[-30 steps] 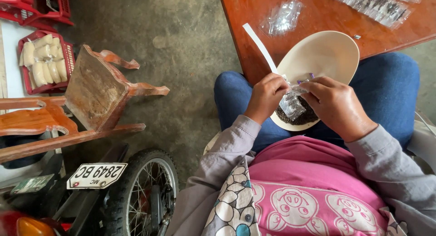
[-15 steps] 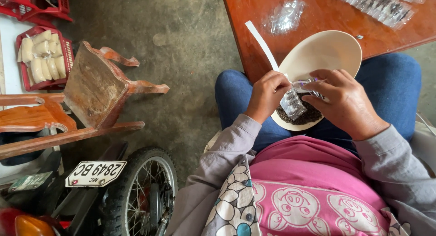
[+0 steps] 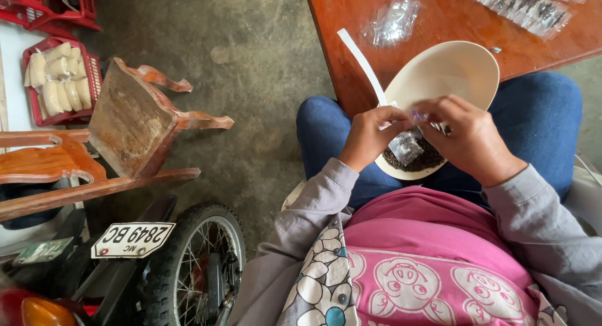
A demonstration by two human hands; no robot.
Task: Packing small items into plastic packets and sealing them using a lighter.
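We see soft, even daylight, faint shadows, mild glare on the glossy reddish-brown wooden table [image 3: 439, 18], sharp focus, slight edge distortion.

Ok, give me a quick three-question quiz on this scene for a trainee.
1. True or false: both hands hold the small bag over the bowl.
2. What lies in the bowl? A) dark seeds B) rice C) water
3. The bowl leans against the edge of the ____.

Key: 1 true, left hand and right hand; 2 A, seeds; 3 table.
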